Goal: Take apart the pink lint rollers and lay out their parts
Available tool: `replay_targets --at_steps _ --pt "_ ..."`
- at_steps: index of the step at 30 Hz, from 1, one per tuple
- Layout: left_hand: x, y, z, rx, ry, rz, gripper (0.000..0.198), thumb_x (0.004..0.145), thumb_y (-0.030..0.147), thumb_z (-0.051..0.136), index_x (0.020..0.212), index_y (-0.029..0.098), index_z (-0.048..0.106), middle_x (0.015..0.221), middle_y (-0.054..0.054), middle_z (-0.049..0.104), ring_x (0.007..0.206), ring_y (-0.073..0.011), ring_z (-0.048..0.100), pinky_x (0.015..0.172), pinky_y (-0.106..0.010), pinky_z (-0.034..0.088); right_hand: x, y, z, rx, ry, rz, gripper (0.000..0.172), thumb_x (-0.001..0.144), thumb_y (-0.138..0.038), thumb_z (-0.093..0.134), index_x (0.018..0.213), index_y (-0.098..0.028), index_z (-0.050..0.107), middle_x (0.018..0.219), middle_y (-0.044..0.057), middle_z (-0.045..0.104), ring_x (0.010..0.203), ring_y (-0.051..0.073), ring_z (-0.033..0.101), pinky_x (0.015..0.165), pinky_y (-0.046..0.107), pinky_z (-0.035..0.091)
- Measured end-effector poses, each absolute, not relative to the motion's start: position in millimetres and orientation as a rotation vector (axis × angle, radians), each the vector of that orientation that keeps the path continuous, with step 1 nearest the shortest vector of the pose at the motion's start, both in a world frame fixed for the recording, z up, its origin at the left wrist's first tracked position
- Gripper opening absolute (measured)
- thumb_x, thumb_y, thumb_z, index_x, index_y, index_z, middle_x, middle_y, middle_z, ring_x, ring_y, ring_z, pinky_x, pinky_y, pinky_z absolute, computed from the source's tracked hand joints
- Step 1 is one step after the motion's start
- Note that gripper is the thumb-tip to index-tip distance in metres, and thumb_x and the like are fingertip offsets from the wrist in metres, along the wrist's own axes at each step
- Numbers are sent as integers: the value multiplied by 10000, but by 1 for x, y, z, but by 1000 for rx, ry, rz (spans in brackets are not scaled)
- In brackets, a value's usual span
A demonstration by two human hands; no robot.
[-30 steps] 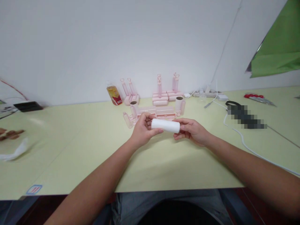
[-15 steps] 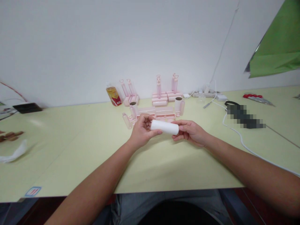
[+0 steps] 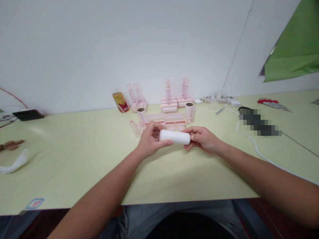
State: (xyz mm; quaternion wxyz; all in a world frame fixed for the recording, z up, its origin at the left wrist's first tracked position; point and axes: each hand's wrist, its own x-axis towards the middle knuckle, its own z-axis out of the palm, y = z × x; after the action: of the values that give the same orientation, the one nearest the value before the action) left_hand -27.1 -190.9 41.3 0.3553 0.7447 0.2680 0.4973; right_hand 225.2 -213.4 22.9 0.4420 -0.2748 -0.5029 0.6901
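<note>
A white paper-like roll (image 3: 175,136) lies sideways between my hands, above the front middle of the table. My left hand (image 3: 152,139) is closed round its left end, thumb along the front side. At the right end, the fingers of my right hand (image 3: 199,139) are closed on the rim; the fingertips behind it are partly hidden. Just beyond the roll are two open pink trays (image 3: 175,123), with long pale pink covers (image 3: 174,117) behind them. A standing roll with a brown core (image 3: 188,109) is at the right, and another upright roll (image 3: 141,114) at the left.
Pink roller handles (image 3: 168,94) and closed pink cases (image 3: 169,108) stand along the wall. A yellow bottle (image 3: 120,101) is left of them. On the right are a power strip (image 3: 218,99), a white cable (image 3: 254,142), a blurred-out dark object and a red-handled tool (image 3: 267,101).
The right end of the roll has dipped very slightly. Both hands keep their hold, and the whole view has shifted a little.
</note>
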Motion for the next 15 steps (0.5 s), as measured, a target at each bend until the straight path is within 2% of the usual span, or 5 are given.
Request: replay_targets --at_steps 7,15 --pt "-27 -192 44 1994 722 1289 581 566 347 899 903 210 446 906 -26 553 767 -137 512 668 -265 409 224 -214 22 -684 -1270 1679 388 722 -245 765 1089 -160 672 897 59 725 679 180 718 623 301 616" --pt "-26 -184 37 1890 813 1269 601 587 376 878 908 218 394 897 2 533 698 -107 497 594 -228 387 218 -215 23 -783 -1082 1669 393 800 -188 669 1189 -176 613 968 90 730 784 207 741 733 359 631"
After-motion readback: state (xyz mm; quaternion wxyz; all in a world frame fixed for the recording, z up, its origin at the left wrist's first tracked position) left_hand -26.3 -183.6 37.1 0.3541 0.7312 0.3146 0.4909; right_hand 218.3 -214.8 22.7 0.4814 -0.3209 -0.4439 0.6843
